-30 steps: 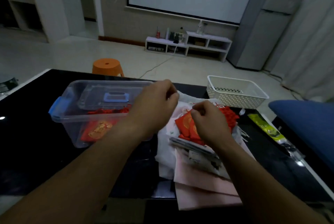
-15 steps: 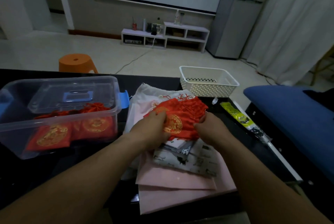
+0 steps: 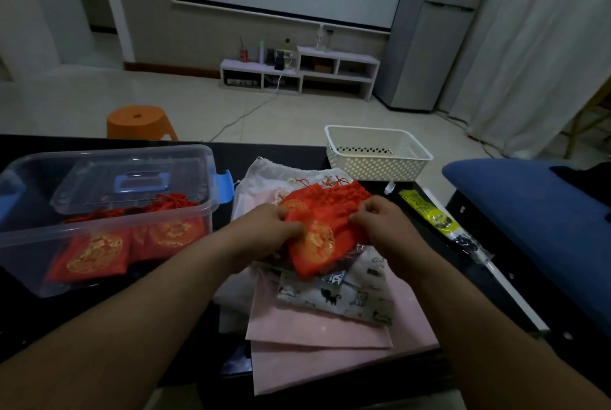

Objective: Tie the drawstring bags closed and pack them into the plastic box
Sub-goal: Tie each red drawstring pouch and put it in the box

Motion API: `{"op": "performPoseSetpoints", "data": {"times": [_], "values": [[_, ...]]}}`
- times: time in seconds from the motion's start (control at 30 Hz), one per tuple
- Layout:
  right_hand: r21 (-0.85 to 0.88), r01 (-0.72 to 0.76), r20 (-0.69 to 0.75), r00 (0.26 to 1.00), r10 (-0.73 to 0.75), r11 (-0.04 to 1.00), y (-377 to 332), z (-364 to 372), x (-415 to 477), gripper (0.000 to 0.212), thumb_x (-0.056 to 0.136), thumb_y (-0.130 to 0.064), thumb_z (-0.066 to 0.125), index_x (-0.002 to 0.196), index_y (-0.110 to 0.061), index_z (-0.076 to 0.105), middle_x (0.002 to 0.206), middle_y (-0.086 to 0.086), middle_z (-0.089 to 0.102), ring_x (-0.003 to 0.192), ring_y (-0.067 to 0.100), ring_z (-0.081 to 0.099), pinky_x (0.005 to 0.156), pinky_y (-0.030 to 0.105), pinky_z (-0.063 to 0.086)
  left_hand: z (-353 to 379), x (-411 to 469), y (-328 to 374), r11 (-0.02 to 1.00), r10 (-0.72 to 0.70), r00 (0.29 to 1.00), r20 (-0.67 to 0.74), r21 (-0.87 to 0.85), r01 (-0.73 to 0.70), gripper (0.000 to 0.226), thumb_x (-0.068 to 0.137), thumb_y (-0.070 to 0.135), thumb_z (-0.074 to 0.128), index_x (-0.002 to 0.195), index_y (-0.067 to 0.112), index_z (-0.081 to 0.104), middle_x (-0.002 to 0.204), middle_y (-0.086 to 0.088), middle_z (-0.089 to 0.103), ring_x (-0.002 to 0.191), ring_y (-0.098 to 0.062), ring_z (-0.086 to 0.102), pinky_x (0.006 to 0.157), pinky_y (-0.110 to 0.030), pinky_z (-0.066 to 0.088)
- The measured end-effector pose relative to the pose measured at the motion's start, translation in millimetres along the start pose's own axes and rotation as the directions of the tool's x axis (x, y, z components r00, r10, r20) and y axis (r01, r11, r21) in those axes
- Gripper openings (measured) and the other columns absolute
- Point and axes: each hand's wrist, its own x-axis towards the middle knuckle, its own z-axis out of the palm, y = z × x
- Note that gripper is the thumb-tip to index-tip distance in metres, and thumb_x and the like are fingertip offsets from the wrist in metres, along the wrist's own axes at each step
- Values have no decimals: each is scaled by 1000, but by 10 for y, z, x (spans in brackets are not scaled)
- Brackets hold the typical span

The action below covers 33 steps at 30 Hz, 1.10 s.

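A red drawstring bag (image 3: 325, 228) with a gold emblem lies on top of a heap of cloth bags at the table's middle. My left hand (image 3: 271, 228) grips its left edge, and my right hand (image 3: 380, 223) pinches its right edge near the gathered top. More red bags sit just behind it. Under it lie a cat-print bag (image 3: 344, 297) and pink bags (image 3: 314, 337). The clear plastic box (image 3: 109, 158) with blue latches stands at the left, holding several red bags (image 3: 96, 251) and its own lid.
A white perforated basket (image 3: 377, 153) stands at the table's far right. A yellow-and-black packet (image 3: 433, 214) lies along the right edge. A blue cushion (image 3: 542, 201) is to the right; an orange stool (image 3: 140, 122) stands beyond the black table.
Both hands dropped from pulling a string above the heap and took hold of a red bag's two sides. The view swung right, so the box now sits further left.
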Motion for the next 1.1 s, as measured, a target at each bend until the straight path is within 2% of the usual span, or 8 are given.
{"op": "performPoseSetpoints", "data": {"times": [0.13,0.2,0.3,0.47,0.57,0.67,0.87,1.1], "values": [[120,99,198,973,-121,988,-125,35,-82,11,95,-9,66,89,-16,61,89,13,67,79,27,64,64,36,52,-70,-165,58,995,-10,997,75,-96,17,54,95,70,50,114,25,73,104,6,77,99,-12,72,83,-28,54],[138,86,338,932,-128,987,-165,76,-149,7,98,-11,66,95,-15,62,88,9,70,76,22,68,58,30,53,-53,-178,21,973,-46,989,138,-220,75,61,94,74,46,122,25,70,112,0,78,110,-21,70,98,-39,51],[136,65,427,896,-117,989,-151,139,-184,7,99,-12,65,105,-9,62,90,9,72,77,23,69,61,32,54,32,-179,-36,909,-108,976,190,-378,175,49,97,62,57,131,27,63,116,-5,77,113,-27,70,97,-45,53],[128,84,444,886,-133,988,-142,178,-184,7,100,-12,64,105,-10,61,80,4,67,61,12,61,49,22,42,128,-153,-111,798,-171,971,169,-554,237,35,96,38,71,123,18,67,113,-11,77,111,-32,70,92,-48,57],[77,14,435,899,-46,997,-123,155,-160,16,99,-15,66,109,-5,60,80,4,66,50,6,55,42,18,38,139,-107,-140,814,-131,990,46,-566,134,16,97,29,70,104,15,72,107,-13,78,105,-31,72,94,-50,58],[-72,-54,414,907,79,996,-59,87,-108,29,96,-28,71,112,-5,64,89,8,67,51,7,51,44,20,35,132,-59,-170,858,-108,992,-59,-509,63,19,98,31,69,99,13,72,95,-11,79,88,-26,77,79,-42,61],[-218,-75,438,884,167,973,79,-79,-37,26,99,-29,67,92,-4,70,80,10,67,52,9,41,49,24,30,139,-52,-240,869,-144,976,-163,-492,46,18,101,30,66,92,13,67,87,-12,74,79,-25,72,62,-31,57],[-157,-123,343,924,170,980,131,-184,-41,38,96,-46,68,74,-14,67,63,1,53,52,11,43,52,25,35,125,-160,-161,734,-251,964,-86,-667,132,18,98,26,64,104,11,74,91,-11,75,89,-27,71,77,-38,58]]}}
